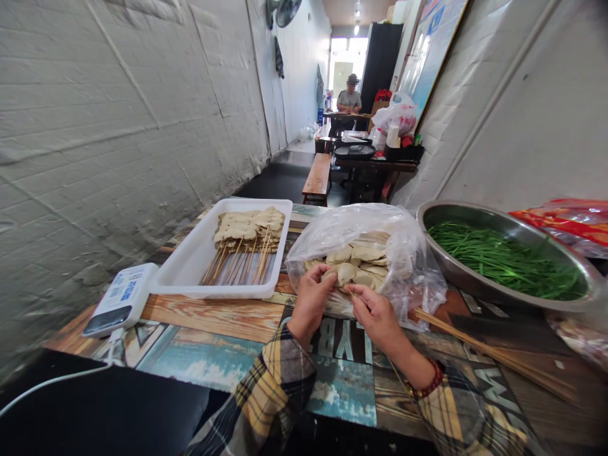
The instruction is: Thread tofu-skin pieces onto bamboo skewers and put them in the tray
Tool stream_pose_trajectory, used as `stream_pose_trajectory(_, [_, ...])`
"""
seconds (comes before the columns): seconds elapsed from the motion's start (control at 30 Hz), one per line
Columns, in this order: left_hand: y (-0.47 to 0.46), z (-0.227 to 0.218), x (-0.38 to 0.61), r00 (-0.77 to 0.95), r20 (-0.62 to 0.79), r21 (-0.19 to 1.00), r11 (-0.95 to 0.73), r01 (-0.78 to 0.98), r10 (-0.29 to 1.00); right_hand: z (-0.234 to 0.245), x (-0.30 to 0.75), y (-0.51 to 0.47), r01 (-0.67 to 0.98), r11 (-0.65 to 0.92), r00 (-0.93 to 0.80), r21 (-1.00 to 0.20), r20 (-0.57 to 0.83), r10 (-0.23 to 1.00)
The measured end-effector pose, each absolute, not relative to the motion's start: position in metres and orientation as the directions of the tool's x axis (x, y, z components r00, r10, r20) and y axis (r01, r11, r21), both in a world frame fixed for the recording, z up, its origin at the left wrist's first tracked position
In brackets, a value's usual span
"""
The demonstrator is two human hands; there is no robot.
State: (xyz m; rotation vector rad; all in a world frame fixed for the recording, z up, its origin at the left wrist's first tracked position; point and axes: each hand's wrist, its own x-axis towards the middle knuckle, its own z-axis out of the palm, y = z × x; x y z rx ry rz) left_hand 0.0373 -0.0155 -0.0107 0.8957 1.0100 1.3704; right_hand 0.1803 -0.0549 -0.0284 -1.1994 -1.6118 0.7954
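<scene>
My left hand (313, 301) is closed in a pinch on a pale beige slice (331, 274), partly covered by my fingers. My right hand (380, 316) grips a thin bamboo skewer (350, 291), its tip side pointing toward that slice; whether it pierces the slice I cannot tell. Both hands are at the near edge of a clear plastic bag (413, 244) full of round beige slices (368, 255). To the left, a white tray (178, 288) holds stacked skewered slices (249, 226), their sticks toward me. Loose bamboo skewers (494, 351) lie right of my right hand.
A steel bowl (591, 297) of green chives (503, 259) stands at the right, with a red plastic package (570, 218) behind it. A white scale-like device (121, 297) with a cable sits at the left. Farther off are a wooden bench (317, 174) and a seated person (350, 100).
</scene>
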Motion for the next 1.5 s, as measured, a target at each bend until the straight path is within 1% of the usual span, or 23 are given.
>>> stream_pose_trajectory(0.2, [-0.017,-0.005,0.038,-0.065,-0.046,0.949,0.024,-0.316,0.997,-0.031,0.18,-0.055,0.346,0.228,-0.083,-0.91,0.213,0.974])
stream_pose_trajectory(0.47, [-0.018,-0.006,0.039,-0.052,-0.038,0.961,0.022,-0.275,0.998,-0.031,0.18,-0.054,0.338,0.194,-0.088,-0.921,0.174,0.981])
stream_pose_trajectory(0.57, [-0.019,-0.007,0.04,-0.018,-0.025,0.965,0.019,-0.263,1.0,-0.032,0.18,-0.052,0.328,0.19,-0.082,-0.926,0.172,0.982])
stream_pose_trajectory(0.67, [-0.02,-0.005,0.042,0.038,-0.033,0.949,0.044,-0.311,0.999,-0.031,0.18,-0.051,0.297,0.204,-0.078,-0.933,0.189,0.979])
stream_pose_trajectory(0.83, [-0.021,-0.001,0.041,0.133,-0.116,0.86,0.167,-0.482,0.984,-0.026,0.179,-0.052,0.25,0.24,-0.071,-0.938,0.229,0.971])
stream_pose_trajectory(0.97, [-0.02,-0.003,0.039,0.22,-0.109,0.857,0.203,-0.473,0.969,-0.023,0.177,-0.053,0.293,0.26,-0.067,-0.92,0.251,0.966])
stream_pose_trajectory(1.03, [-0.019,-0.005,0.038,0.201,-0.111,0.855,0.196,-0.479,0.973,-0.022,0.177,-0.054,0.322,0.275,-0.082,-0.906,0.263,0.961])
stream_pose_trajectory(1.23, [-0.015,-0.005,0.035,0.041,-0.132,0.848,0.134,-0.513,0.99,-0.018,0.178,-0.057,0.449,0.353,-0.129,-0.821,0.331,0.935])
stream_pose_trajectory(1.37, [-0.015,-0.006,0.036,0.009,-0.118,0.879,0.109,-0.464,0.993,-0.017,0.178,-0.059,0.506,0.379,-0.118,-0.775,0.373,0.92])
stream_pose_trajectory(1.5, [-0.017,-0.008,0.038,0.016,-0.082,0.905,0.081,-0.417,0.997,-0.018,0.177,-0.061,0.541,0.39,-0.076,-0.745,0.419,0.905])
